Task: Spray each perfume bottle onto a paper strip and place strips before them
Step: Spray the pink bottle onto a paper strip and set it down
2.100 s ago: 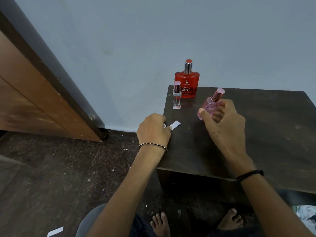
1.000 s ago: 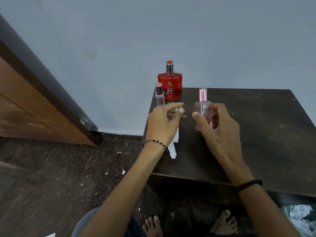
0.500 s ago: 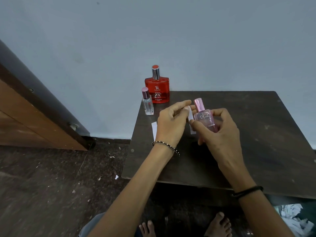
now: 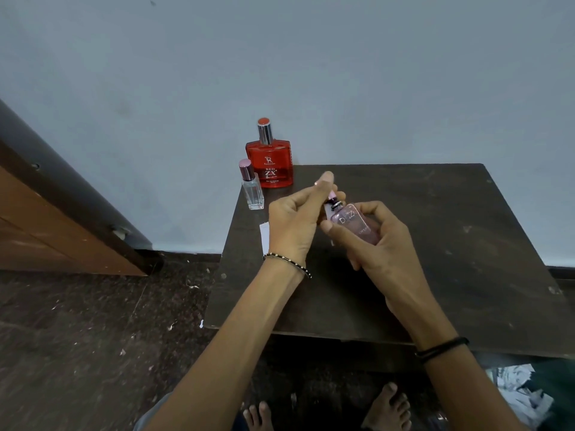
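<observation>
- Dark wood is the biggest thing before us: the table [image 4: 435,275] fills the right half of the view, set against a pale wall, with our bare feet showing below its front edge.
- Our right hand [image 4: 382,253] is wrapped around the pink bottle [image 4: 354,227], fingers closed on its body; half a second ago it stood nearly upright with its cap on, and now it leans toward the left hand with the spray neck bared.
- Our left hand [image 4: 295,222] has closed its fingertips at the bottle's top, where a bit of pink, most likely the cap, shows just under them; we judge the cap is coming off.
- That change means spraying of this bottle can begin once the cap is parked, so we place ourselves at the start of its turn, not the end.
- Red bottle [image 4: 270,164] stands at the table's back left corner by the wall, capped, with no strip in front of it that we can see.
- Clear bottle [image 4: 252,189], smaller, stands just in front and left of the red one.
- One paper strip [image 4: 264,236] lies on the table before the clear bottle, near the left edge, apart from it.
- Another pale strip [image 4: 327,212] seems pinched behind the left fingers, but it is mostly hidden and we cannot be sure.
</observation>
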`<state>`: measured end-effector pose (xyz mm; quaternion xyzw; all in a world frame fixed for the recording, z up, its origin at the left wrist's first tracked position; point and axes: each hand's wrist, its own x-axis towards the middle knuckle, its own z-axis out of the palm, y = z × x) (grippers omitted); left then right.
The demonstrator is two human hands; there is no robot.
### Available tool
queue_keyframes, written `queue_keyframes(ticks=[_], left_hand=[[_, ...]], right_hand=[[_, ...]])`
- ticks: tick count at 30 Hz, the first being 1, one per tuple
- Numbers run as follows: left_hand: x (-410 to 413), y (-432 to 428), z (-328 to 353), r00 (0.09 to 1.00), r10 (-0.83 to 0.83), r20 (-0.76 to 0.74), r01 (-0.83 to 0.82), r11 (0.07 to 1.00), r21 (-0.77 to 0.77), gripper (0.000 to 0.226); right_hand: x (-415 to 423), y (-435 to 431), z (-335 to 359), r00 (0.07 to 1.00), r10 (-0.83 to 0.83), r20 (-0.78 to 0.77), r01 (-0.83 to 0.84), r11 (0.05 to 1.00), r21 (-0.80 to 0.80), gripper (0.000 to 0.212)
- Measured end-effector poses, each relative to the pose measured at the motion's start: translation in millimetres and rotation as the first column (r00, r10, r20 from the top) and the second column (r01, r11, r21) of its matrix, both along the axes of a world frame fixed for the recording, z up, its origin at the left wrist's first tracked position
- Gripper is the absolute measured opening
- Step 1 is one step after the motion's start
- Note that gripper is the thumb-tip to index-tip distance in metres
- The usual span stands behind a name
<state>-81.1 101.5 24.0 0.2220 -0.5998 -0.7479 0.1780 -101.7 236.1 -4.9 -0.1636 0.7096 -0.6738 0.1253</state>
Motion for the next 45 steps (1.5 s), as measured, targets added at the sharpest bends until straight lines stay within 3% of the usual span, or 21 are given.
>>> queue_keyframes(ticks=[3, 7, 14, 19, 22, 24, 29, 33, 36, 45], left_hand=[[-0.9, -3.9, -0.4, 0.997, 0.075, 0.007, -0.075, 0.997, 0.005, 0.019], [0.1, -6.4, 0.2, 0.996, 0.088, 0.016, -0.089, 0.989, 0.120, 0.025], [0.1, -10.9, -1.8, 0.997, 0.055, 0.051, -0.060, 0.993, 0.099, 0.022], [2.3, -14.9, -0.7, 0.997, 0.056, 0.052, -0.061, 0.992, 0.112, 0.029], [3.8, -16.0, 1.1, 0.997, 0.056, 0.047, -0.063, 0.985, 0.161, 0.031], [4.1, -16.6, 1.4, 0.997, 0.044, 0.060, -0.054, 0.982, 0.178, 0.029], [4.1, -16.4, -0.7, 0.995, 0.005, 0.095, -0.022, 0.983, 0.184, 0.019], [4.8, -15.6, -1.8, 0.997, -0.002, 0.080, -0.014, 0.980, 0.201, 0.023], [4.8, -13.6, -2.6, 0.997, -0.018, 0.076, 0.003, 0.980, 0.200, 0.029], [3.7, -11.0, -4.4, 0.991, -0.053, 0.125, 0.028, 0.981, 0.194, 0.034]], right_hand=[[-0.2, -0.5, 1.2, 1.000, -0.007, 0.012, 0.007, 1.000, 0.001, 0.037], [-3.9, 3.9, 7.1, 0.992, 0.046, 0.115, -0.027, 0.986, -0.164, 0.037], [-7.8, 5.1, 15.9, 0.973, 0.162, 0.164, -0.116, 0.959, -0.257, 0.033], [-8.2, 3.9, 17.1, 0.854, 0.355, 0.380, -0.116, 0.842, -0.527, 0.038], [-8.6, 1.5, 15.2, 0.889, 0.310, 0.336, -0.135, 0.880, -0.456, 0.026], [-10.2, 0.5, 14.3, 0.934, 0.236, 0.268, -0.124, 0.918, -0.376, 0.032], [-9.0, 7.3, 8.6, 0.995, 0.090, -0.035, -0.091, 0.995, -0.033, 0.045], [-6.6, 4.7, 5.0, 0.932, 0.085, -0.351, 0.017, 0.961, 0.276, 0.051], [-3.6, 1.3, 6.0, 0.880, 0.119, -0.460, 0.037, 0.948, 0.315, 0.051], [-4.1, -3.2, 2.3, 0.807, 0.158, -0.569, 0.104, 0.911, 0.399, 0.053]])
